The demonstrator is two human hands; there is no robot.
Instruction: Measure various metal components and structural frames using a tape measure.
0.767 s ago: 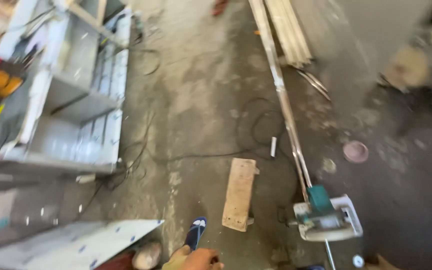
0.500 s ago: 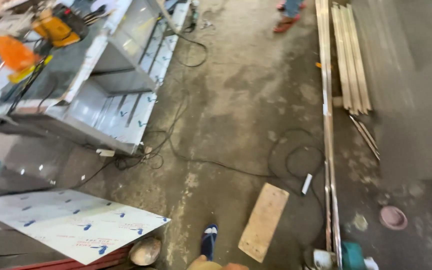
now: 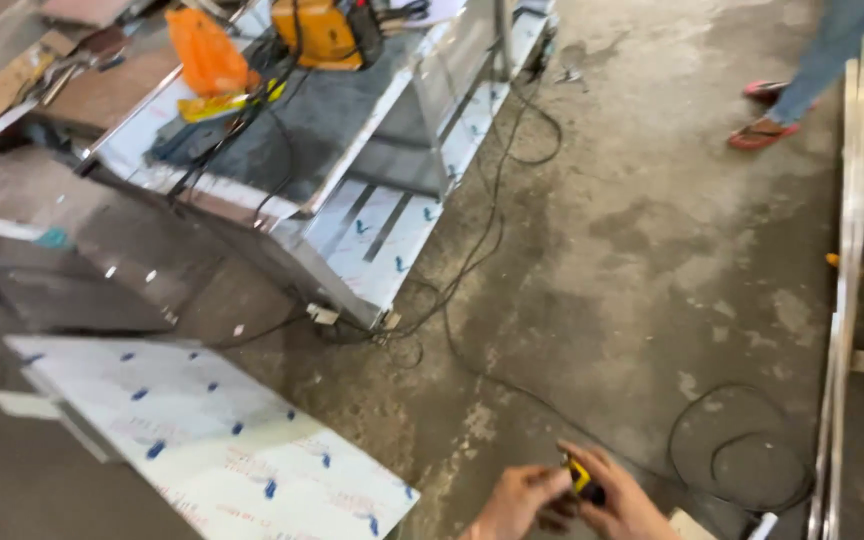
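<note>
My two hands meet at the bottom edge of the view over the concrete floor. My left hand (image 3: pixel 518 498) and my right hand (image 3: pixel 624 503) both close around a small yellow and black object (image 3: pixel 580 477) held between their fingers. Most of the object is hidden by the fingers, so I cannot tell its kind. A black cable (image 3: pixel 742 455) loops on the floor just right of my hands.
A stainless steel table (image 3: pixel 352 150) with a lower shelf stands at upper left, bearing an orange bag (image 3: pixel 207 50) and a yellow tool (image 3: pixel 322 30). A film-covered steel sheet (image 3: pixel 212 440) lies at lower left. Metal bars (image 3: pixel 852 260) run along the right. Another person's sandalled feet (image 3: pixel 767 125) are at top right.
The view has swung, so the table now sits higher and closer. The wooden board and the saw have left the view. Both hands have come up, holding the yellow and black object.
</note>
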